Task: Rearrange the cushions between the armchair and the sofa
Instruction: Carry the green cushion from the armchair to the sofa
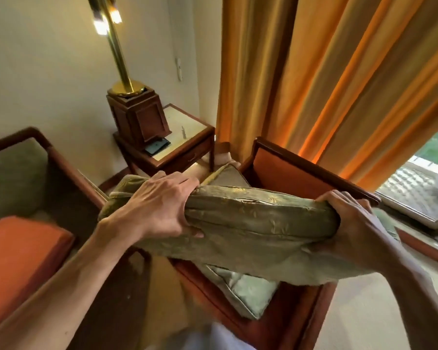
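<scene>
While both hands are clamped on the green cushion [261, 223], I'm mostly thinking about what could slip; left hand [159, 205] has its fingers curled over the top edge and thumb under, right hand [352, 228] pinches the other end the same way, so the cushion is up in the air above the armchair [301, 173], bent a bit across the middle; it's soft satin-looking fabric, so my guess is it could slide out of a pinch if one hand lets go early; a second, paler cushion [248, 291] lies on the armchair seat right underneath, with another green one [228, 175] behind, and dragging the held one low could knock either off the seat onto the floor; the sofa [18, 178] with its orange seat pad [20, 258] sits to the left, and the swing that way passes near the desk [187, 145] carrying the brass lamp [119, 51] on its wooden base; a wide swing might clip that, or the dark flat thing [157, 146] lying on the desk; curtain [326, 72] is well apart, no worry there.
</scene>
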Action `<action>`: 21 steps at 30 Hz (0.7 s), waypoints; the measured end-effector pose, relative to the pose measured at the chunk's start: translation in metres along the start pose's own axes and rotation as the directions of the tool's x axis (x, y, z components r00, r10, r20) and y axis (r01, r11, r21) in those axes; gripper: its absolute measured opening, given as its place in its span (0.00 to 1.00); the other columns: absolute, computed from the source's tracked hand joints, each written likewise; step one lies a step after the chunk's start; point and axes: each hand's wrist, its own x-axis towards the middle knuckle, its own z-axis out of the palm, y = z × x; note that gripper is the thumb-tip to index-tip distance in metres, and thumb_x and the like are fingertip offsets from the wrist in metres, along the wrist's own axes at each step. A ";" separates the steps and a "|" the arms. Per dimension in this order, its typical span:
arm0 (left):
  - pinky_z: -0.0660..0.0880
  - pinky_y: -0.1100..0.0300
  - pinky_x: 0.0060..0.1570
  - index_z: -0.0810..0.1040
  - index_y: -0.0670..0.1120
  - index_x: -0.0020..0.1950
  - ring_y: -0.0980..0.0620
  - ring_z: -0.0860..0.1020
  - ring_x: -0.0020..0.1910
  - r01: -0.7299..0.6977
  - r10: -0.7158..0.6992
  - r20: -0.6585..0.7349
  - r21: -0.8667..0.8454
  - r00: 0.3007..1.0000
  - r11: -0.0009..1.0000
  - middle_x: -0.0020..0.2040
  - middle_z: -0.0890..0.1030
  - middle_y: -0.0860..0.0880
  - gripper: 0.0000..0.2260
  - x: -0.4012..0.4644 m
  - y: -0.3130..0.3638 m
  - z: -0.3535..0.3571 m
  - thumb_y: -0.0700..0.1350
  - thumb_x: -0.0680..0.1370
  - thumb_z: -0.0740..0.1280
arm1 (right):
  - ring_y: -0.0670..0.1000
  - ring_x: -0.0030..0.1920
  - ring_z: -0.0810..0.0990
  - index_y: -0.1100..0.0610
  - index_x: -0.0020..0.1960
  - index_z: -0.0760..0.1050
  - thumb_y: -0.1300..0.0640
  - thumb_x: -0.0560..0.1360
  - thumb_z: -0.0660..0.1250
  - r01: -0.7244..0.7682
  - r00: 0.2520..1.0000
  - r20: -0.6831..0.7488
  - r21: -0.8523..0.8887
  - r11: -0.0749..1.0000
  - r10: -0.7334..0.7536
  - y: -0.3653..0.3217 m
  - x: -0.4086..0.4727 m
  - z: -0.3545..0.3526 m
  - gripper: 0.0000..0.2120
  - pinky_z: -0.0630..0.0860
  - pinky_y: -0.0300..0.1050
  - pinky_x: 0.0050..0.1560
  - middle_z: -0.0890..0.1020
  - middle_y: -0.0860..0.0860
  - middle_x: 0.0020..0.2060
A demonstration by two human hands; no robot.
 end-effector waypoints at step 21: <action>0.68 0.53 0.55 0.73 0.49 0.63 0.51 0.74 0.49 0.816 -0.812 -0.119 -0.023 0.571 0.578 0.55 0.79 0.50 0.43 -0.448 -0.299 -0.013 0.72 0.57 0.76 | 0.44 0.50 0.70 0.47 0.54 0.72 0.29 0.54 0.77 0.687 0.661 0.311 0.114 0.717 -0.683 -0.494 0.203 0.273 0.36 0.69 0.49 0.55 0.73 0.41 0.49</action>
